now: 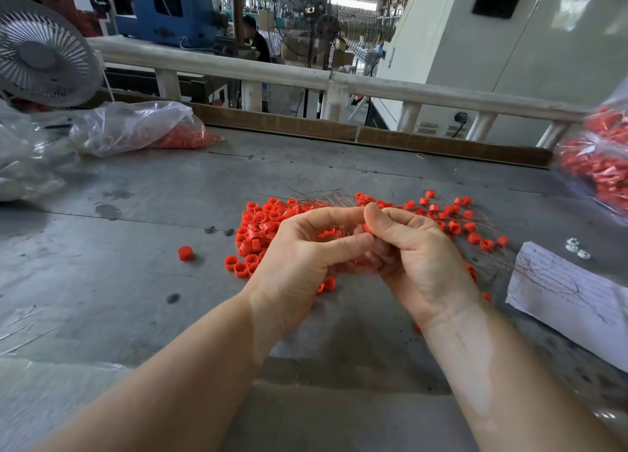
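We hold both hands together above the metal table [136, 213]. Our left hand [306, 254] curls its fingers round a cluster of red caps [328, 233], and its thumb tip touches our right hand [421, 251]. The right hand pinches a single red cap [367, 229] between thumb and fingers. Thin wires [323, 198] fan out beyond the fingertips, over the loose pile [258, 227] of red caps on the table. A stray cap [185, 253] lies apart to the left. A paper sheet [571, 295] lies at right, with small white parts [577, 249] just beyond it. A left bag [136, 128] and a right bag [601, 166], both clear, contain red parts.
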